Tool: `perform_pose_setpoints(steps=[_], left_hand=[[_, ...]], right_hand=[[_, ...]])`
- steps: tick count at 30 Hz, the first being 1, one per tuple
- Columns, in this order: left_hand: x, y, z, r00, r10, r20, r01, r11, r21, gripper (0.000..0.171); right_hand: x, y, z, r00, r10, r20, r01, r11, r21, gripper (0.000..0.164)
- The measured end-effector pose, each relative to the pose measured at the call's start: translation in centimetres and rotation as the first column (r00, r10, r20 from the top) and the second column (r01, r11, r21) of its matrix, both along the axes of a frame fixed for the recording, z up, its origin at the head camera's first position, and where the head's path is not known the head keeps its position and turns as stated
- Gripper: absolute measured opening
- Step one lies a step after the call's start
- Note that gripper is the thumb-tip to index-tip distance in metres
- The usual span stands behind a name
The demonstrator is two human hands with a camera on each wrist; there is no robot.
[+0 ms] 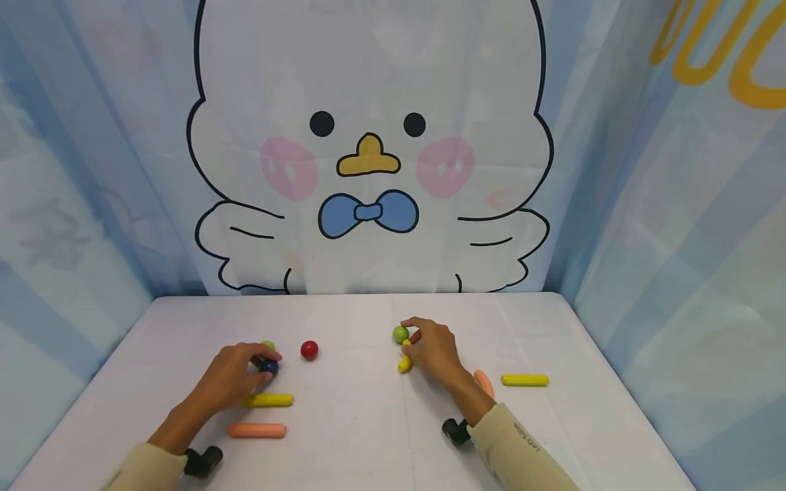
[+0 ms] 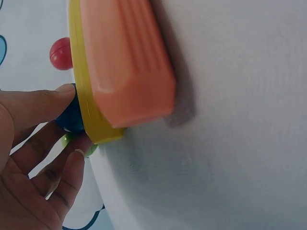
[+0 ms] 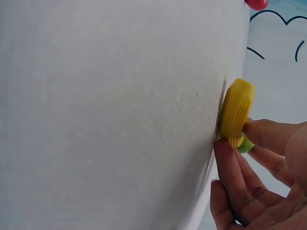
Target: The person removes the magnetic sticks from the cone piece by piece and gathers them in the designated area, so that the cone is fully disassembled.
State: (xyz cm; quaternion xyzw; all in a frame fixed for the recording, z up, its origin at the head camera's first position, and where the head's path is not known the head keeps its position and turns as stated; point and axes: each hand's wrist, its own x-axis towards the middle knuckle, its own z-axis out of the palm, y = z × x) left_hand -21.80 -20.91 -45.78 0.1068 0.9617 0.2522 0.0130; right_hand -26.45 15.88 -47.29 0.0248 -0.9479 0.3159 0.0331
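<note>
In the head view my left hand (image 1: 230,378) pinches a dark blue ball (image 1: 268,367) between thumb and fingers, in front of a partly hidden green ball (image 1: 268,344). The left wrist view shows the thumb on the blue ball (image 2: 72,115). Further right, my right hand (image 1: 434,351) has its thumb over a curved yellow piece (image 1: 404,365). In the right wrist view, thumb and finger close on one end of this yellow piece (image 3: 236,110). Another green ball (image 1: 400,334) is at the index finger. A red piece (image 1: 416,337) shows between the fingers; its shape is mostly hidden.
A red ball (image 1: 310,350) lies right of the left hand. Nearer me are a yellow stick (image 1: 270,400) and an orange stick (image 1: 257,430). Beside the right forearm lie a curved orange piece (image 1: 484,383) and another yellow stick (image 1: 525,380). A printed curtain (image 1: 374,259) stands behind the white table (image 1: 350,450).
</note>
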Motion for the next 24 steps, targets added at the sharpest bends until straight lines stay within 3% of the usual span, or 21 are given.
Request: perform_pose_setpoints(steps=[5,16,24], left_hand=[[-0.12,-0.18,0.00,1.000,0.003,-0.002,-0.003,1.000,-0.004,0.035],[-0.15,-0.19,0.30,0.997,-0.004,0.072,0.005,1.000,-0.007,0.032],[0.08,-0.03,0.54,0.998,0.001,0.060,0.000,1.000,-0.016,0.035]], right_hand=[[0.02,-0.02,-0.07,1.000,-0.005,0.006,0.005,1.000,0.004,0.048],[0.04,0.03,0.09,1.000,0.000,-0.005,0.000,1.000,0.006,0.048],[0.28,0.02,-0.01,1.000,0.018,0.007,-0.018,1.000,0.000,0.048]])
